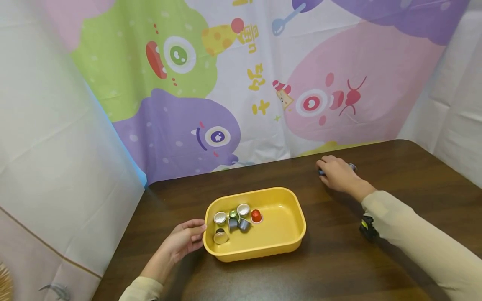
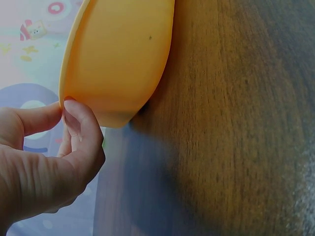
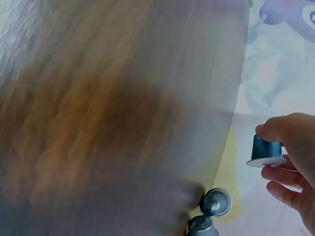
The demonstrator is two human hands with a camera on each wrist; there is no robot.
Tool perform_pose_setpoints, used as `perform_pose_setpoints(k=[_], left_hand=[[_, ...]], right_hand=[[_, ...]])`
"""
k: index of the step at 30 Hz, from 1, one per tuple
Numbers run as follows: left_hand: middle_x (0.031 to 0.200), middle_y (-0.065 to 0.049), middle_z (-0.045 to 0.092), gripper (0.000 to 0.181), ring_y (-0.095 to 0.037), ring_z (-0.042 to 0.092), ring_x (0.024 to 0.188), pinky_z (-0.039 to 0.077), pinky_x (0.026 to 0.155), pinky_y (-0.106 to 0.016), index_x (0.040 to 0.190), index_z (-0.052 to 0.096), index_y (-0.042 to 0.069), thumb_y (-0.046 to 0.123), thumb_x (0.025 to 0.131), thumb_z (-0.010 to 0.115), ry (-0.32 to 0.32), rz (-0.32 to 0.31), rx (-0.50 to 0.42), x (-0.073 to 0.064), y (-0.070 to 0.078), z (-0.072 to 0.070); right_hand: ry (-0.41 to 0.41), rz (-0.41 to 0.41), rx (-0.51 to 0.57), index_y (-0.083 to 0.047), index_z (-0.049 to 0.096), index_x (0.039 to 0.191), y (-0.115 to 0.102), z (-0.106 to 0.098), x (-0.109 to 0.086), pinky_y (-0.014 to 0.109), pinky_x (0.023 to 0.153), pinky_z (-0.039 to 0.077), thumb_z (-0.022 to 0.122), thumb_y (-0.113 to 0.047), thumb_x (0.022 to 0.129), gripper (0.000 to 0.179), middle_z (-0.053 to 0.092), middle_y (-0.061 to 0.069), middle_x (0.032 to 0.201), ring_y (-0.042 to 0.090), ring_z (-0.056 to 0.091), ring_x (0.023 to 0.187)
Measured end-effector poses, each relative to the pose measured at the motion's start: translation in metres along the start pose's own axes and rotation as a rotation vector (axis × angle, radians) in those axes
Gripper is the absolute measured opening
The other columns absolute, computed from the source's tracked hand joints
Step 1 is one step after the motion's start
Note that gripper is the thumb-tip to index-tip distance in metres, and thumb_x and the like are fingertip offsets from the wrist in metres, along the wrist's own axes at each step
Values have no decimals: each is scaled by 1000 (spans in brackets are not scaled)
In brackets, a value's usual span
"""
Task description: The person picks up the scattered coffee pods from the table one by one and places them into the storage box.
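My left hand (image 1: 183, 240) pinches the left rim of a yellow plastic tray (image 1: 271, 251) between thumb and fingers; the left wrist view shows this grip (image 2: 59, 152) up close. In the tray lie several coffee capsules: a red capsule (image 1: 256, 215), a green capsule (image 1: 233, 214), grey ones and some with their pale lids showing. Out at the table's far right, my right hand (image 1: 339, 173) pinches a dark blue coffee capsule (image 3: 267, 150), its lid facing down. Close by that hand are two more dark capsules, one (image 3: 216, 202) with its silver rim showing.
The dark wooden table (image 1: 339, 259) carries everything. A cloth curtain (image 1: 260, 138) printed with cartoon monsters hangs along its far edge. White cloth (image 1: 56, 138) hangs on the left, with more on the right. A dark device (image 1: 368, 228) is strapped at the right wrist.
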State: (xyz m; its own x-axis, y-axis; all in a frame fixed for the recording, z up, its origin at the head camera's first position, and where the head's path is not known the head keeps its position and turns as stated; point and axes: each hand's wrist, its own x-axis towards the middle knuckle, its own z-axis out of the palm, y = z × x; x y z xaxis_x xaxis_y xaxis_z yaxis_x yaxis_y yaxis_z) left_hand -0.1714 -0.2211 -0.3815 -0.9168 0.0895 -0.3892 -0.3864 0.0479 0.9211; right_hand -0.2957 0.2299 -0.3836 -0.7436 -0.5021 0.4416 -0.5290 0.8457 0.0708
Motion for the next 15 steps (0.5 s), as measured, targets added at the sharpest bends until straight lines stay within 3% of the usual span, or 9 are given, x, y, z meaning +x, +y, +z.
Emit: perform_pose_setpoints(k=[15], left_hand=[[85, 5, 61, 27, -6, 58, 76, 53, 71, -22, 120, 50, -2, 11, 98, 56, -15, -7, -2, 0, 1, -1]], right_hand=[[31, -63, 12, -4, 62, 91, -20, -7, 6, 46, 73, 50, 78, -8, 75, 23, 61, 11, 86, 32, 60, 83]])
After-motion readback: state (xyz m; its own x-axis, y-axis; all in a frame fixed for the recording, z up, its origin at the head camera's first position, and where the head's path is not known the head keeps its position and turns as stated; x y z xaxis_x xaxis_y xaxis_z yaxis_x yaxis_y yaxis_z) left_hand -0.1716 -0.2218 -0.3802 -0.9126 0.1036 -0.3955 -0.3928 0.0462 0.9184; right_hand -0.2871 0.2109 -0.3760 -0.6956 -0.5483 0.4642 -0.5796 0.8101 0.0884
